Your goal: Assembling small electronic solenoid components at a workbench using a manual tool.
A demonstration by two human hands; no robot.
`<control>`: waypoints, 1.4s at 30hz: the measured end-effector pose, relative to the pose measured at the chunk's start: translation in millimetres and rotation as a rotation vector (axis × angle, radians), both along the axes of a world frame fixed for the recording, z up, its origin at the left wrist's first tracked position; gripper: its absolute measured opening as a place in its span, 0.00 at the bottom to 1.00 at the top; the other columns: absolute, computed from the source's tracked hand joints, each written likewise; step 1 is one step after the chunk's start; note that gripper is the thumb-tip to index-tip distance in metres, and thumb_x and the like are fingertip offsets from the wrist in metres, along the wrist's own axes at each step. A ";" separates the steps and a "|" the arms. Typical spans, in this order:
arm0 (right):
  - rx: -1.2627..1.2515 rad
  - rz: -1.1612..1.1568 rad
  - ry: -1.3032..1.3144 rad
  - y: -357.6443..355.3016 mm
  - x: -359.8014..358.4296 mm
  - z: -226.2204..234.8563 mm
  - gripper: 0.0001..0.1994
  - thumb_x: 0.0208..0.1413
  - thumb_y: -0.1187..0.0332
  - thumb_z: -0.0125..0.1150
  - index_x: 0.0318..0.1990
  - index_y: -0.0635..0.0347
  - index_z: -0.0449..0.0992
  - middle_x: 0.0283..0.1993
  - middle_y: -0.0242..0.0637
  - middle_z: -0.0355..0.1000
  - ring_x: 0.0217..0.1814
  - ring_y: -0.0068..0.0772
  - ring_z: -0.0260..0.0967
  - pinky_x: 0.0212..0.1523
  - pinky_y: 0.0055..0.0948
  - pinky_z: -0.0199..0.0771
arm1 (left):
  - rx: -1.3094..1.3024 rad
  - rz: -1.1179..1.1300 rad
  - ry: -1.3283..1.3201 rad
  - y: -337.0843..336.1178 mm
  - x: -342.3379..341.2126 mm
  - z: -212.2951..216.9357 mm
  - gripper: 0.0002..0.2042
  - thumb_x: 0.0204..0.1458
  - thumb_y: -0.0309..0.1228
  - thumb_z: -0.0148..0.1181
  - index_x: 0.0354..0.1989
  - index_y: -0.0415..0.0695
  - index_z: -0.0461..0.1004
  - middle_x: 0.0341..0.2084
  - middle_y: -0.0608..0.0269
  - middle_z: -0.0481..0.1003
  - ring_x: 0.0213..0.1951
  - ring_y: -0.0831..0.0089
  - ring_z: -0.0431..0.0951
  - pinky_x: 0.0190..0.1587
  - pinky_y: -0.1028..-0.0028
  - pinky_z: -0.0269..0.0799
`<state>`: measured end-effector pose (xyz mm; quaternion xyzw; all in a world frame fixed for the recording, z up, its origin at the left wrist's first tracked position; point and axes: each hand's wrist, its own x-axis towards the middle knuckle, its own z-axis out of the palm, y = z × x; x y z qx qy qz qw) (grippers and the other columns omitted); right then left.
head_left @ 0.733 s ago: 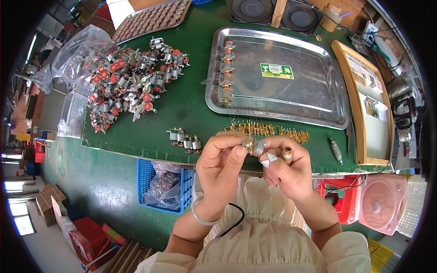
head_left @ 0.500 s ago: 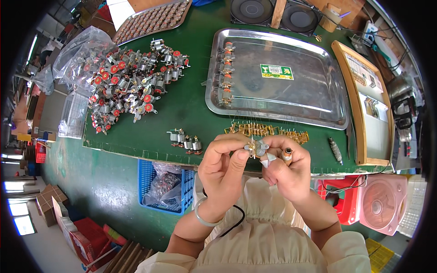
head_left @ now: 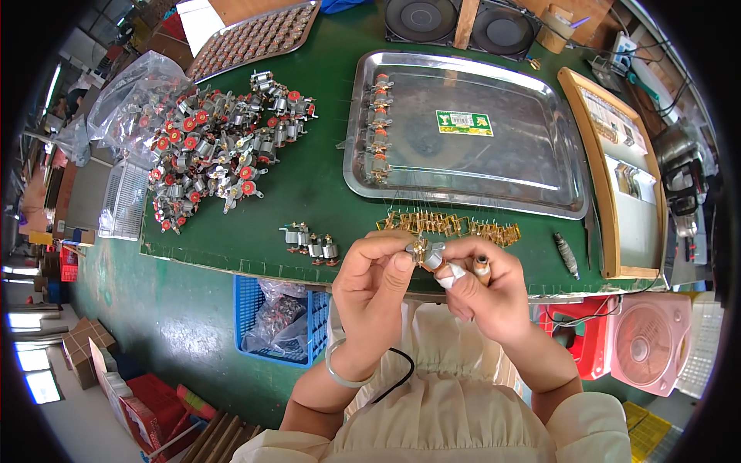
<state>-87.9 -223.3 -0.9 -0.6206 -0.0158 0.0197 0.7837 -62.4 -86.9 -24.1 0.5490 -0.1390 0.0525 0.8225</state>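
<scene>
A small metal motor (head_left: pixel 432 257) with a brass piece on its end is held up over the table's front edge. My left hand (head_left: pixel 374 282) pinches its brass end between thumb and forefinger. My right hand (head_left: pixel 494 297) is closed on the motor's other side, and a white wrap covers a fingertip. A short brown, round-ended tool handle (head_left: pixel 482 267) also sticks out of my right fist; the rest of it is hidden. Just beyond my hands lies a row of brass terminal pieces (head_left: pixel 440 223). Several motors (head_left: pixel 310 245) stand to the left of my left hand.
A steel tray (head_left: pixel 494 193) carries a column of motors (head_left: pixel 380 127) along its left side. Far left lies a heap of motors (head_left: pixel 208 147) by a plastic bag (head_left: pixel 127 96); behind it is a filled tray (head_left: pixel 251 38). A wooden-framed box (head_left: pixel 614 177) and a grey tool (head_left: pixel 566 255) sit right.
The motor has turned and tilted between my fingers, its brass end now toward my left hand. Both hands keep hold of it. The table view has shifted slightly.
</scene>
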 end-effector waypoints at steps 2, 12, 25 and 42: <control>0.300 0.156 0.210 -6.6 -0.3 1.3 0.11 0.51 0.75 0.55 0.43 0.65 0.67 0.27 0.27 0.67 0.23 0.11 0.55 0.22 0.13 0.56 | -0.008 -0.013 0.002 0.2 0.7 -0.1 0.06 0.54 0.27 0.49 0.37 0.37 0.65 0.35 0.59 0.69 0.35 0.79 0.68 0.40 0.78 0.64; -1.265 0.062 -0.350 -19.5 -1.4 -7.5 0.12 0.38 0.75 0.61 0.32 0.63 0.66 0.32 0.42 0.65 0.23 0.38 0.67 0.19 0.32 0.67 | -0.125 -0.078 0.280 5.0 6.0 7.6 0.08 0.54 0.26 0.48 0.39 0.35 0.64 0.39 0.54 0.67 0.32 0.67 0.76 0.38 0.70 0.75; -0.849 -0.020 -0.717 -28.4 9.3 11.2 0.14 0.34 0.78 0.57 0.35 0.65 0.69 0.19 0.34 0.64 0.16 0.30 0.62 0.15 0.27 0.60 | -0.192 -0.310 0.243 22.2 14.5 2.6 0.05 0.48 0.20 0.55 0.33 0.37 0.68 0.44 0.46 0.68 0.49 0.63 0.68 0.50 0.68 0.64; -0.033 0.363 0.283 -32.3 14.1 20.5 0.08 0.44 0.80 0.49 0.35 0.70 0.70 0.19 0.35 0.66 0.16 0.17 0.59 0.16 0.20 0.55 | 0.062 -0.260 -0.193 25.9 20.7 -4.6 0.11 0.44 0.15 0.56 0.37 0.36 0.65 0.46 0.42 0.66 0.49 0.63 0.68 0.47 0.71 0.67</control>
